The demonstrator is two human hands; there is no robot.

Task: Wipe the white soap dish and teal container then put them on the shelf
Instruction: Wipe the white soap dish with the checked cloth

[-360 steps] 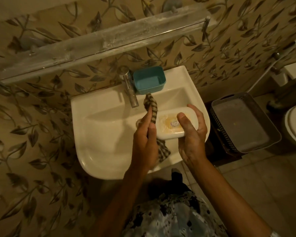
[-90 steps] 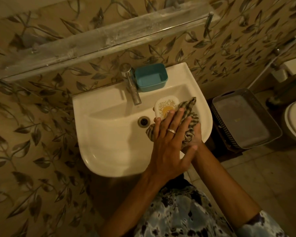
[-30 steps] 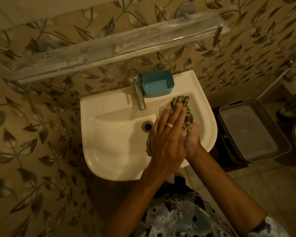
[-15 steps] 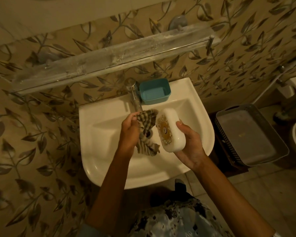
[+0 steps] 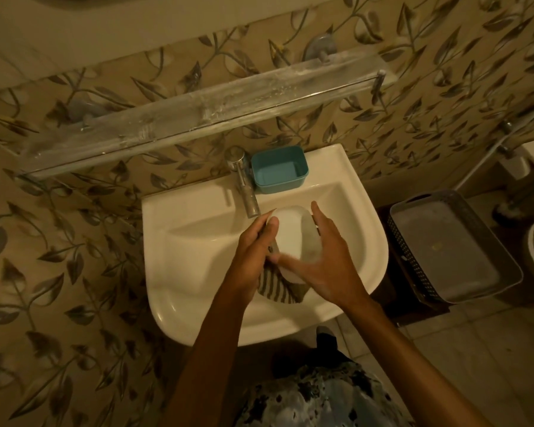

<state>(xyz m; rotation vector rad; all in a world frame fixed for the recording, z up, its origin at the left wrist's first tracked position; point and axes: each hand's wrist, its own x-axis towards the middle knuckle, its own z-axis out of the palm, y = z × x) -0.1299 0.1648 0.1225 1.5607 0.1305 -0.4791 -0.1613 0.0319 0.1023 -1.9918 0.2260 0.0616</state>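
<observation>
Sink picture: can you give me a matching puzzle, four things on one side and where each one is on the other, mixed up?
Things:
1 soap dish
2 container
3 cloth
4 basket

Places:
A on the floor, right of the sink
B in the left hand
C on the sink rim beside the tap
D in the right hand, over the sink

Pairs: 1-D, 2-C, 3-B, 4-A.

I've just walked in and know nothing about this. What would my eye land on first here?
Two hands meet over the white sink: the right hand holds a white soap dish, and the left hand grips a striped cloth against it. Behind them, a teal container sits on the sink's rim beside the tap, under a cloudy glass shelf.
</observation>
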